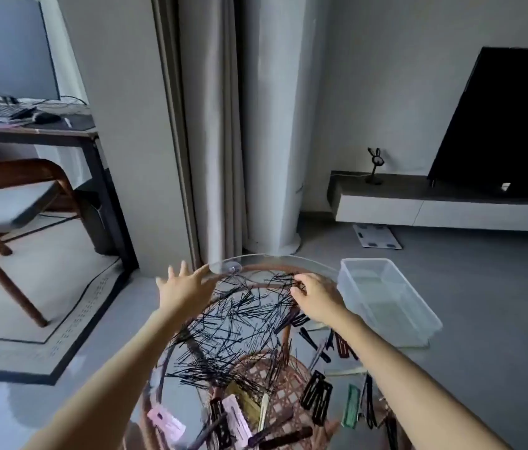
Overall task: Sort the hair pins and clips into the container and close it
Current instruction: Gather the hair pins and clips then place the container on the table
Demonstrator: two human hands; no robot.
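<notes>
Many black hair pins [236, 323] scattered on glass table [272, 259]. Right hand [316, 298] pinches pins at far edge. Left hand [183, 287] fingers spread, empty. Clear container [418, 306] right, open.

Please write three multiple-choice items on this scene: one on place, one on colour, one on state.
1. Where is the container?
A. right edge of the glass table
B. on the chair
C. on the desk

2. What colour are the scattered pins?
A. pink
B. black
C. green

3. What is in the container?
A. it is full of pins
B. it is lidded
C. it is open and seems empty

Answers:
1 A: it sits beside the right hand.
2 B: thin dark pins cover the glass.
3 C: no lid on it, clear walls, nothing seen inside.
</notes>
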